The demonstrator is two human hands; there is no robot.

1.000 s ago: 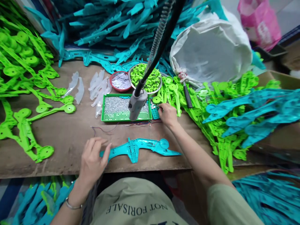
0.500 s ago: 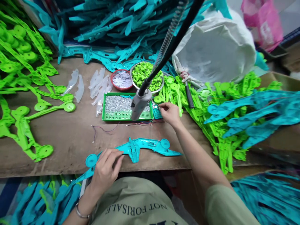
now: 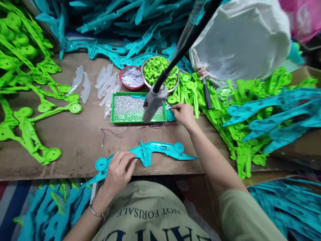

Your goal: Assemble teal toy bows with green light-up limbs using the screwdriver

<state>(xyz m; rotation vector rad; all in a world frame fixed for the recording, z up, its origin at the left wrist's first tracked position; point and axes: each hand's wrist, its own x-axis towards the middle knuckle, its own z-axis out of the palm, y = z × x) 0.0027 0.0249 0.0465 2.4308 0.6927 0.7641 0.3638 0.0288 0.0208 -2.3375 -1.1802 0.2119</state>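
A long blue plastic shell lies along the front of the workbench, its inner ribs facing up. My left hand is closed on its left half, thumb and fingers at the edge near the middle. My right hand reaches to a small teal tray that holds little round silvery pieces. Its thumb and forefinger are pinched together over the tray; whatever is between them is too small to make out. Beside that tray stands a green tray of small metal parts, partly hidden by the grey head of a hanging tool.
A red basket of white strips and a metal bowl of green pieces stand behind. Green shells heap up at right, with a black-handled tool. Thin wires and clear plastic pieces lie left of centre.
The view has shifted slightly, so the bench appears higher. My left hand stays on the blue shell, and my right hand remains pinched at the small teal tray.
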